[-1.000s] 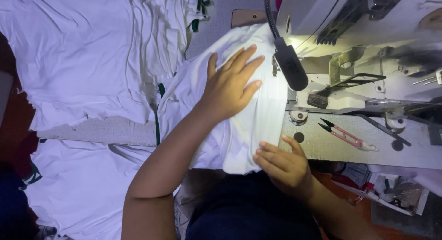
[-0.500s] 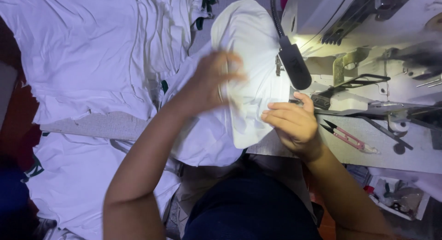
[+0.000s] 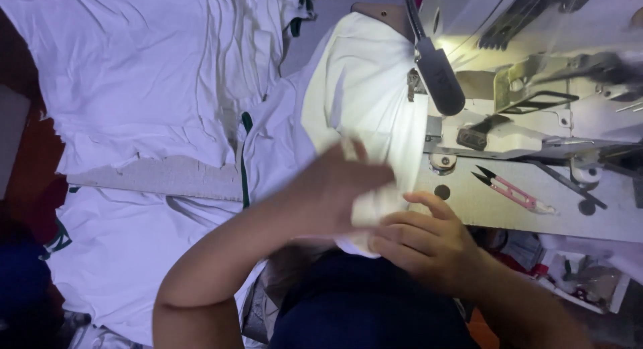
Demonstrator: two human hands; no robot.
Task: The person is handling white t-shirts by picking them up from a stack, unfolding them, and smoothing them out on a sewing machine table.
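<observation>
bench: white sewing bench (image 3: 495, 212) w/ pink thread snips (image 3: 512, 191)
cloth: white knit fabric piece (image 3: 365, 101), runs from hands toward machine
left hand (image 3: 335, 188): blurred, pinching cloth edge
right hand (image 3: 422, 245): curled, gripping same edge, nearer machine

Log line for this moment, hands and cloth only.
left hand: on white cloth, blurred | right hand: gripping cloth edge | snips: untouched on sewing machine bed

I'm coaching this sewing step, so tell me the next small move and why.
Probably slide the white fabric piece flat toward the sewing machine's needle area. Both the left hand and right hand grip its bunched near edge, and the cloth sits creased beside the black gooseneck lamp.
</observation>
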